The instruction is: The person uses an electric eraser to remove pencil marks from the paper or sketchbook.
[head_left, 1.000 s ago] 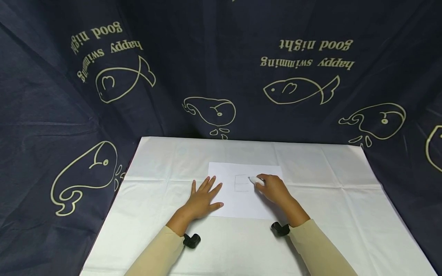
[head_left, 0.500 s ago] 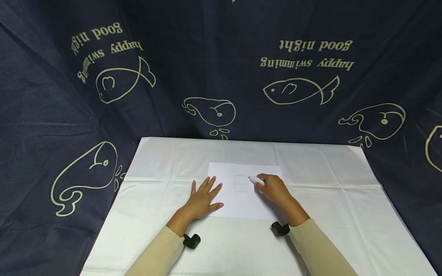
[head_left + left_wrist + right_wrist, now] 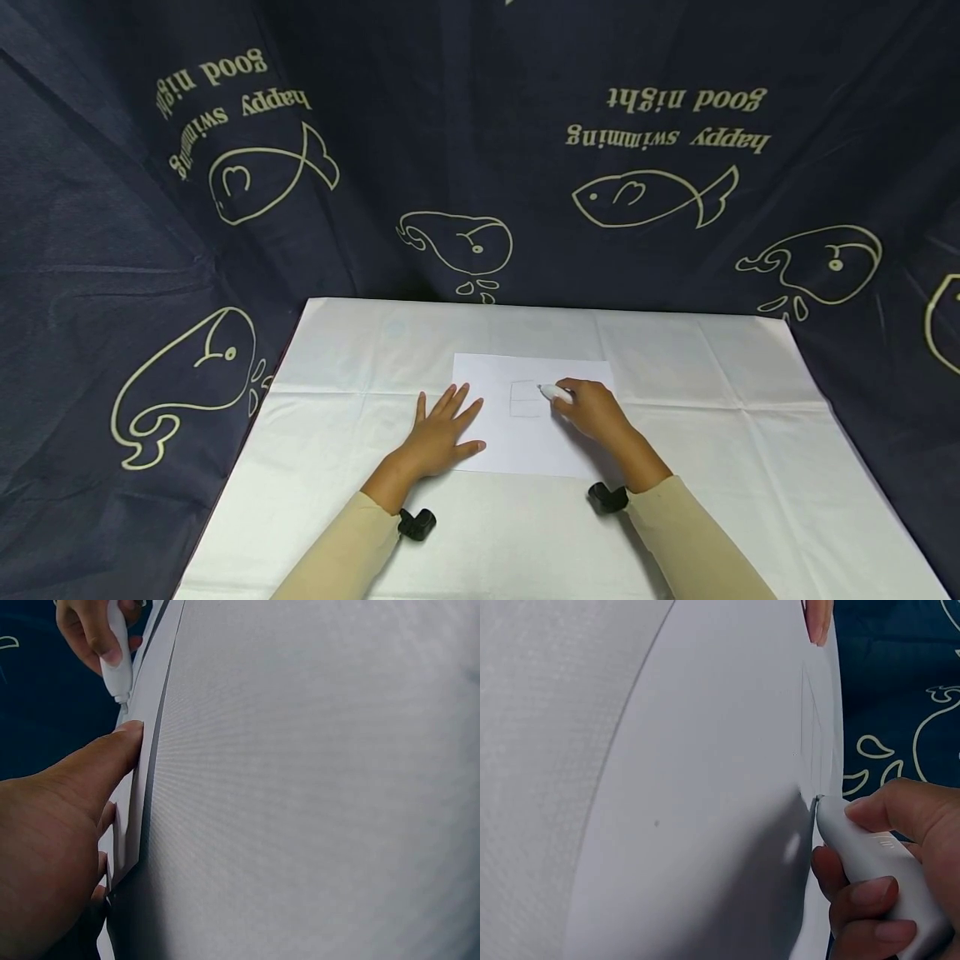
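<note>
A sheet of white paper (image 3: 525, 448) lies on the white cloth, with thin drawn lines (image 3: 524, 400) forming a box crossed by a middle line. My left hand (image 3: 432, 442) rests on the paper's left side, fingers spread. On the right, my right hand (image 3: 596, 410) grips a thick white pen (image 3: 557, 392), its tip at the upper right of the drawing. The right wrist view shows the thumb and curled fingers around the wide pen body (image 3: 866, 847). From the left wrist view, the pen (image 3: 118, 671) points down just beyond my left thumb (image 3: 112, 754).
A creased white cloth (image 3: 690, 367) covers the table. Behind and beside it hangs a dark blue curtain (image 3: 420, 108) with fish and whale prints. Black wrist cameras sit at the left cuff (image 3: 417, 524) and the right cuff (image 3: 607, 498).
The pen tip has shifted very slightly to the left along the top of the drawing. My left hand and the paper stay where they were.
</note>
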Motion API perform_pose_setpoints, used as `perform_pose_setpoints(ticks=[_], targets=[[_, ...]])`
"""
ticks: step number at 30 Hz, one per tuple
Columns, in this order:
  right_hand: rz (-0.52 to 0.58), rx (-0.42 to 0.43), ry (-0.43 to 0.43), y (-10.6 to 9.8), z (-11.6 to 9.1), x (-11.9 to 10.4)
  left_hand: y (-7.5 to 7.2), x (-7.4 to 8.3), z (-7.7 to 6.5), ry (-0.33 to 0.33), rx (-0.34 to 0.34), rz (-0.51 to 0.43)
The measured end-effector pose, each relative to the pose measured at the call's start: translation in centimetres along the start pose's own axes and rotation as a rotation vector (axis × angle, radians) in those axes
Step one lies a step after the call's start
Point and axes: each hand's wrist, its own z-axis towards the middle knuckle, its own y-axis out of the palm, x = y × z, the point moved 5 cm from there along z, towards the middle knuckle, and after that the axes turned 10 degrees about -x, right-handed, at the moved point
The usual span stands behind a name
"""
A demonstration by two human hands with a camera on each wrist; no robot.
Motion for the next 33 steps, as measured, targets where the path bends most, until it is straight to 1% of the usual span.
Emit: perform_pose_setpoints(ticks=[7, 18, 24, 28, 33], targets=[[0.006, 0.033, -0.02, 0.0, 0.19, -0.05, 0.32, -0.24, 0.22, -0.008, 0.005, 0.015], [0.012, 0.027, -0.002, -0.02, 0.32, 0.06, 0.36, -0.32, 0.26, -0.009, 0.011, 0.015], [0.009, 0.029, -0.009, -0.02, 0.44, 0.03, 0.27, -0.23, 0.15, -0.008, 0.008, 0.015], [0.014, 0.033, 0.007, 0.01, 0.59, 0.13, 0.21, -0.2, 0.12, -0.005, 0.011, 0.015], [0.02, 0.036, -0.001, 0.1, 0.73, 0.11, 0.24, -0.22, 0.17, 0.0, 0.012, 0.007]])
